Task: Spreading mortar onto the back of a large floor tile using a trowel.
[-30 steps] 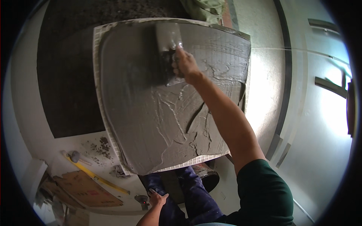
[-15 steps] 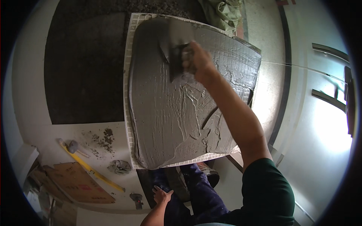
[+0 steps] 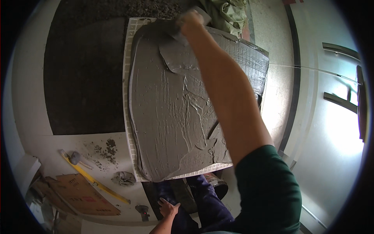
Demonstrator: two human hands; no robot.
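A large tile (image 3: 127, 78) lies face down, its white gridded back showing along the rim. Grey mortar (image 3: 159, 117) covers most of it, smooth in places and ridged or torn in others. At the far edge my right hand (image 3: 191, 23) is closed round a trowel (image 3: 205, 15), blurred by motion and partly hidden by the hand. The right forearm reaches across the mortar. My left hand (image 3: 168, 208) rests on my left thigh, fingers apart, holding nothing.
Left of the tile lies a dark, rough bed (image 3: 83, 78). A mallet (image 3: 75, 158), yellow level (image 3: 97, 183), crumpled rag (image 3: 124, 178) and cardboard (image 3: 83, 197) lie near left. A bucket (image 3: 220, 189) stands by my legs. A green sack (image 3: 230, 15) lies beyond the tile.
My right hand has swept the trowel away from me to the tile's far edge, leaving a smoothed patch with a curved ridge. My left hand stays on the thigh.
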